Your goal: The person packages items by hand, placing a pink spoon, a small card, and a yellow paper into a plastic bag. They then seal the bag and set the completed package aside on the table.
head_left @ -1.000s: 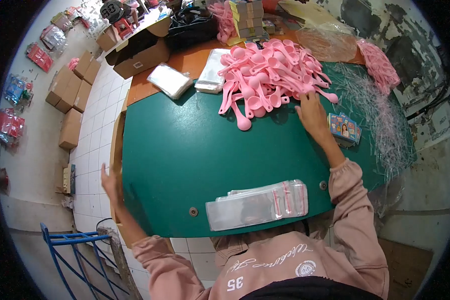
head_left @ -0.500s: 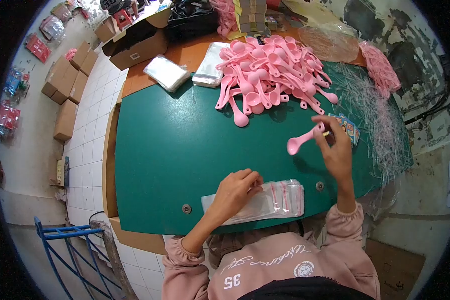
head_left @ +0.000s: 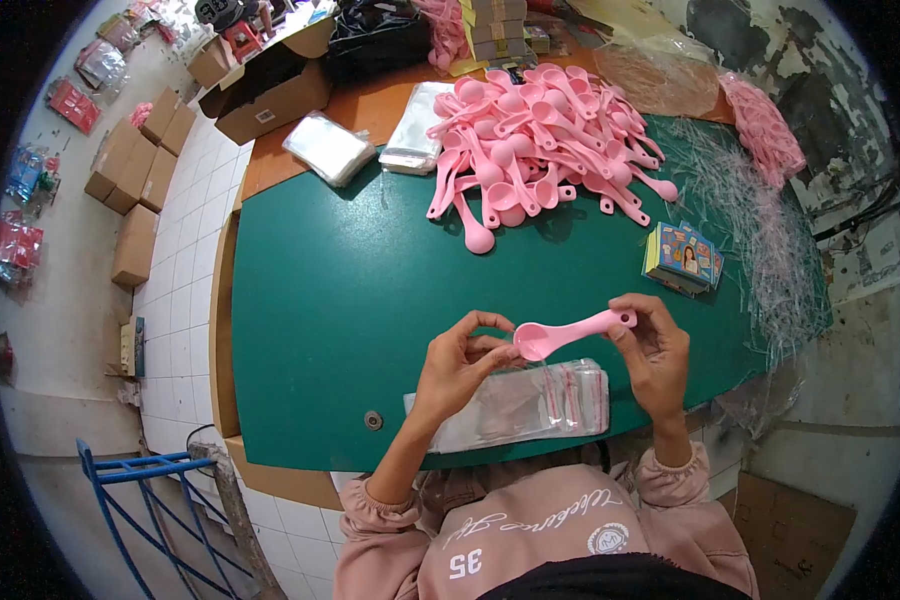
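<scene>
One pink spoon [head_left: 570, 332] hangs above the empty zip bags [head_left: 555, 400], right hand [head_left: 655, 362] fingers pinching its handle, left hand [head_left: 458, 368] its bowl.

A pink plastic scoop spoon [head_left: 570, 332] is hovering just above the near edge of the green tabletop [head_left: 350, 290], lying almost level, with its round bowl pointing toward the tabletop's left side and its handle rising slightly to the right. The right hand [head_left: 655, 355] is pinching the handle tip, and the left hand [head_left: 462, 365] is curling its fingertips at the bowl. Directly beneath the spoon, a stack of clear zip bags [head_left: 545, 405] with red seal strips is lying flat along that near edge.
</scene>
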{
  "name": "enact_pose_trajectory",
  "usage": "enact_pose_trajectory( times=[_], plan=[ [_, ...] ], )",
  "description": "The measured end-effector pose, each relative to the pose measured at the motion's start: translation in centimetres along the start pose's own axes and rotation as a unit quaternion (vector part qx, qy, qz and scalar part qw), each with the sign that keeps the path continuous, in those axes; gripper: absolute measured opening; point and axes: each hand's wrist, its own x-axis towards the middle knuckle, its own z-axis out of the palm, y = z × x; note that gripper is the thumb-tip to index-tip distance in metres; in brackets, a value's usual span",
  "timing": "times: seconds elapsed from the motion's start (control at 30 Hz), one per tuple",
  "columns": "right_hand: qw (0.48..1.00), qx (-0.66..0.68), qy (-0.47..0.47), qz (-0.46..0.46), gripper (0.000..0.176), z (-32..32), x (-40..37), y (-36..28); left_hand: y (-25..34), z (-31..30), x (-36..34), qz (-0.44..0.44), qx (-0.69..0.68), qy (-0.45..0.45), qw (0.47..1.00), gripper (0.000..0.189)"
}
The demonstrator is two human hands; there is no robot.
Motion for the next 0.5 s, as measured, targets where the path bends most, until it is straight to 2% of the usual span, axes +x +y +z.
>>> enact_pose_trajectory(
  times=[0.17,0.27,0.33,0.4,0.47,0.5],
  plan=[
    [0.999,-0.026,-0.023,-0.013,0.019,0.4,0.0,-0.4,0.0,-0.1,0.2,-0.03,0.028,0.002,0.999,0.026],
    [0.997,-0.048,-0.061,-0.027,0.018,0.7,0.3,-0.8,-0.2,0.3,0.3,-0.015,0.009,-0.014,1.0,0.026],
    [0.994,-0.05,-0.091,-0.022,0.02,0.8,0.6,-0.8,-0.4,0.6,0.5,0.046,0.03,-0.062,0.997,0.029],
    [0.991,-0.054,-0.12,-0.017,0.023,0.9,0.8,-1.0,0.0,1.0,0.4,0.057,0.018,-0.076,0.995,0.027],
    [0.982,0.015,-0.179,0.054,0.026,1.3,0.9,-1.3,1.0,1.2,0.2,0.07,0.007,-0.092,0.993,0.025],
    [0.983,0.014,-0.177,0.054,0.026,1.3,1.0,-1.3,1.8,0.9,0.0,0.051,0.147,-0.092,0.983,0.025]
  ],
)
